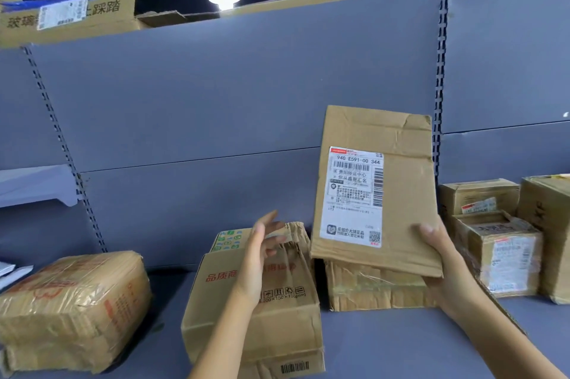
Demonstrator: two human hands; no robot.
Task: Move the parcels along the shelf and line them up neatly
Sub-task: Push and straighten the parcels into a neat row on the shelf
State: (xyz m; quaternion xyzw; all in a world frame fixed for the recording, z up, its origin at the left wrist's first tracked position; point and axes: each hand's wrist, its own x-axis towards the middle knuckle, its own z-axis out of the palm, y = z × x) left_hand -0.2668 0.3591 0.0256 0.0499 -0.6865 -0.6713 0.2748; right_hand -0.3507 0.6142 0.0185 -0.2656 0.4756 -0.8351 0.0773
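Observation:
My right hand grips the lower right corner of a flat brown parcel with a white shipping label, held upright against the grey back panel. It rests on a crushed cardboard box. My left hand hovers open, fingers spread, over a brown box with red print lying on the shelf. A small green-patterned box sits behind that box. A taped, bulging parcel lies at the left.
Several taped boxes stand at the right, past the slotted upright. The grey shelf surface shows bare in front. Cardboard boxes lie on top of the shelving. A white shelf sticks out at the left.

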